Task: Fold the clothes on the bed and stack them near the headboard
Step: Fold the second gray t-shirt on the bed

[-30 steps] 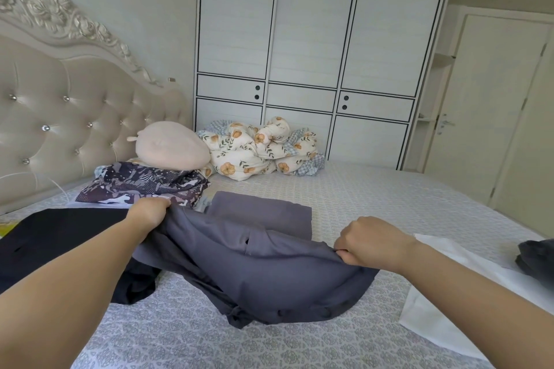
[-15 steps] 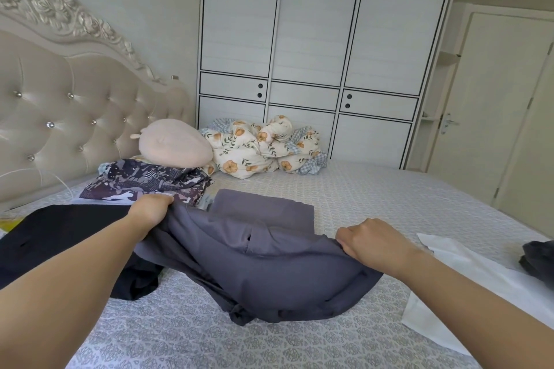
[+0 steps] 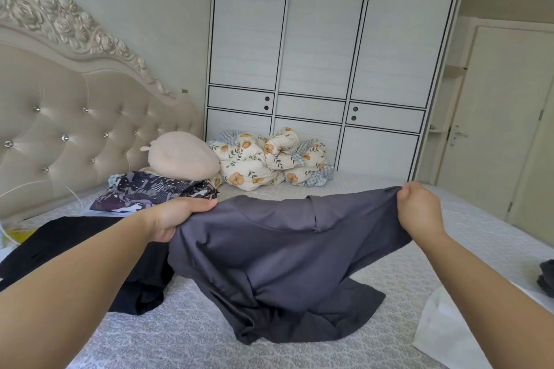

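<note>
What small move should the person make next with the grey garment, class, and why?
Probably lower it flat onto the patterned bedspread. The left hand and right hand grip the top edge of the dark grey fabric garment, spread wide, while its lower part lies bunched.

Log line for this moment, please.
left hand: holds grey garment | right hand: holds same, lifted off bed | fold: not started

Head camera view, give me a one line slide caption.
Both hands, left hand and right hand, hold a grey garment spread above the bed.
</note>
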